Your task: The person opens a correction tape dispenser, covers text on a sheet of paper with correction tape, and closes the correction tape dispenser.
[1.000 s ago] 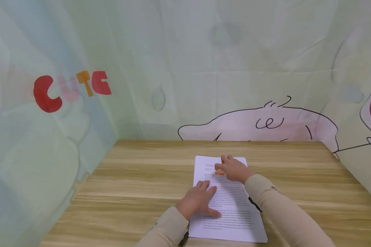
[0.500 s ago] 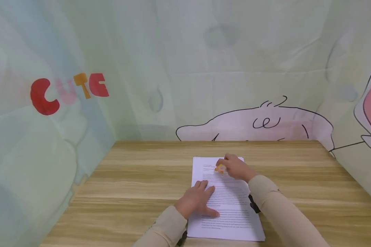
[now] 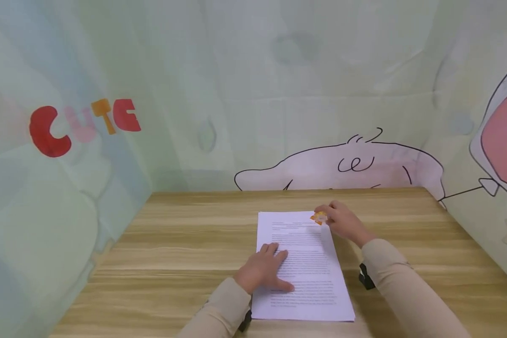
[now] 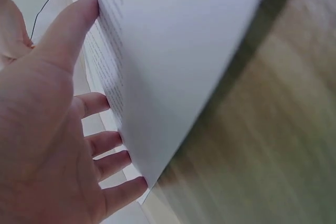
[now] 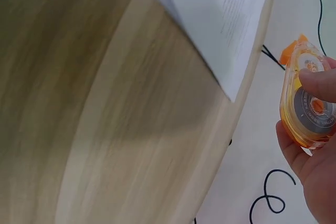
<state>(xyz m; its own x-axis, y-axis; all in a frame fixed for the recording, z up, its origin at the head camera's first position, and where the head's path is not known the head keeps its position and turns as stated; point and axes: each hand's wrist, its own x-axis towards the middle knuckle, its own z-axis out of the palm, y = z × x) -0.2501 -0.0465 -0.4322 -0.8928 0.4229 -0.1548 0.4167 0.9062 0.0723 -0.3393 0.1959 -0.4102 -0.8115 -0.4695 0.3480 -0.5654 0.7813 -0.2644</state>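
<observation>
A stack of printed paper (image 3: 308,267) lies on the wooden table. My left hand (image 3: 263,272) rests on its left side, fingers spread and thumb stretched across the text; the left wrist view shows the fingertips on the sheet near its edge. Above the paper's top right corner, my right hand (image 3: 345,223) holds an orange correction tape (image 3: 319,218). Seen from the right wrist, the correction tape (image 5: 308,100) has a clear orange case with a grey disc inside. The thumb lies over its face and the fingers curl behind it, with its orange tip off the sheet.
The wooden table (image 3: 186,249) reaches back to a pale printed cloth wall (image 3: 219,94) with cartoon drawings. A similar cloth with coloured letters hangs at the left. Black straps show at both wrists.
My right hand has lifted the correction tape off the upper part of the page and moved it right to the corner. The left hand keeps its place on the paper. The view has shifted slightly.
</observation>
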